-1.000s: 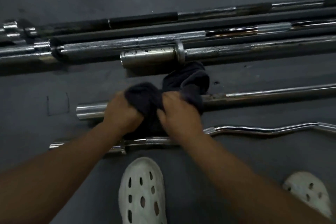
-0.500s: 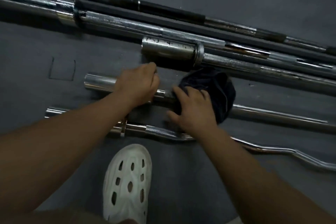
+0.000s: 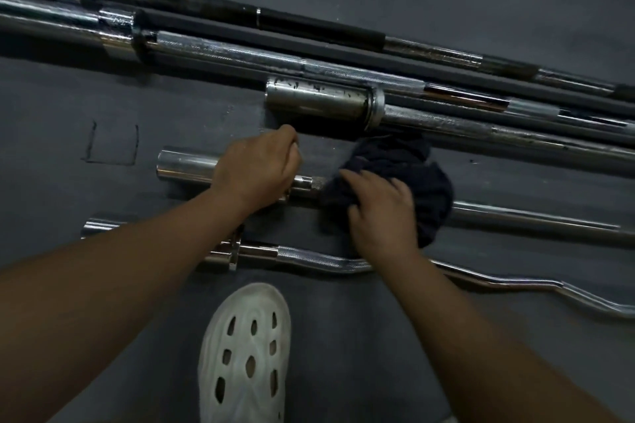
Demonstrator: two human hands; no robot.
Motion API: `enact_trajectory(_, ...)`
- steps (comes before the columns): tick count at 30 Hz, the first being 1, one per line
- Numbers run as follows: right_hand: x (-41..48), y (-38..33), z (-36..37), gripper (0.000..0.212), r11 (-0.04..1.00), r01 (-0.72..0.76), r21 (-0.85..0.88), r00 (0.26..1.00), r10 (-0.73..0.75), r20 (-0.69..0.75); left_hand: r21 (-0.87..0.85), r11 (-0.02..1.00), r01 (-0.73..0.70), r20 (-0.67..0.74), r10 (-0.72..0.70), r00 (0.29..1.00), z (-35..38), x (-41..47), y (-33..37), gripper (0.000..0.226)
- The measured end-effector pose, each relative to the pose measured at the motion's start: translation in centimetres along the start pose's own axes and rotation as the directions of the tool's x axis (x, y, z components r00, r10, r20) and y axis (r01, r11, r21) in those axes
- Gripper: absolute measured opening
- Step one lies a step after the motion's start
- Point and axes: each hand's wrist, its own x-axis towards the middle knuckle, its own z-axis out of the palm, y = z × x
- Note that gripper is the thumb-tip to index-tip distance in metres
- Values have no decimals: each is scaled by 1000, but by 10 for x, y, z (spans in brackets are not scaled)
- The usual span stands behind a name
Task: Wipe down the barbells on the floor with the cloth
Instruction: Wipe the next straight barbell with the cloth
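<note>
Chrome is what the work is on here: a straight chrome barbell (image 3: 532, 221) lies flat on the dark grey rubber floor (image 3: 481, 336), with a wavy chrome curl bar (image 3: 309, 259) just in front of it and a row of long steel bars (image 3: 240, 51) lying side by side behind. The left hand (image 3: 261, 168) is curled over the barbell where the thick end sleeve meets the shaft, probably to stop the bar rolling during the wipe. Just beside it, the right hand (image 3: 381, 213) has its fingers bent over a bundled dark navy cloth (image 3: 426, 182), clamping it onto the shaft so the fabric bears on the metal all round. The two hands are near each other but not touching, and a short stretch of knurled shaft shows between them. A white perforated clog (image 3: 245, 354) is planted on the floor below, close to the curl bar.
</note>
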Motion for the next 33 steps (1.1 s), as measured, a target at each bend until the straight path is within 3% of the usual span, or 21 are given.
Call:
enact_trajectory(3,7,-42,9,61,994,105,-33,994,-105,-10,33,999,41,51,-43,998,-3,14,0,24)
enact_trajectory(6,8,-50,17,75,980,184,-77,982,-181,46,53,996,68,121,-74,990,-6,24,-1,28)
enact_trajectory(9,6,11,4,62,958,253,-135,967,-256,-1,78,997,17,136,-27,990,-7,15,-3,27)
enact_trajectory(12,-11,78,-14,58,953,217,-210,973,-228,-30,62,998,-30,90,24,996,-4,-1,-4,24)
enact_trajectory(14,-25,114,-26,62,964,137,-227,989,-145,-19,51,996,-70,62,66,996,-2,-6,-6,23)
enact_trajectory(17,-48,157,-44,64,973,-148,-175,987,135,-82,56,991,-122,78,117,990,0,-13,-6,30)
enact_trajectory(19,-51,150,-47,64,916,-399,36,908,400,-128,121,978,-168,97,157,983,4,-20,-2,38)
enact_trajectory(20,-46,130,-40,66,869,-472,149,863,491,-124,134,976,-171,98,159,982,5,-22,0,38)
enact_trajectory(21,-40,101,-31,67,855,-466,227,862,497,-100,142,975,-168,101,155,983,6,-22,1,38)
enact_trajectory(23,-29,32,-11,67,910,-299,288,940,333,-77,156,977,-145,104,130,986,4,-19,3,36)
enact_trajectory(26,-24,-41,0,61,920,-38,389,998,52,-26,190,976,-108,106,89,990,-1,-8,3,37)
enact_trajectory(29,-29,-25,-8,57,923,215,318,962,-256,92,157,985,-70,141,48,989,-5,4,2,44)
enact_trajectory(31,-32,13,-13,53,967,211,145,977,-214,8,137,988,-76,157,54,986,-5,9,1,48)
enact_trajectory(33,-38,44,-15,44,988,-29,149,994,45,-101,166,981,-100,142,76,987,-5,9,0,53)
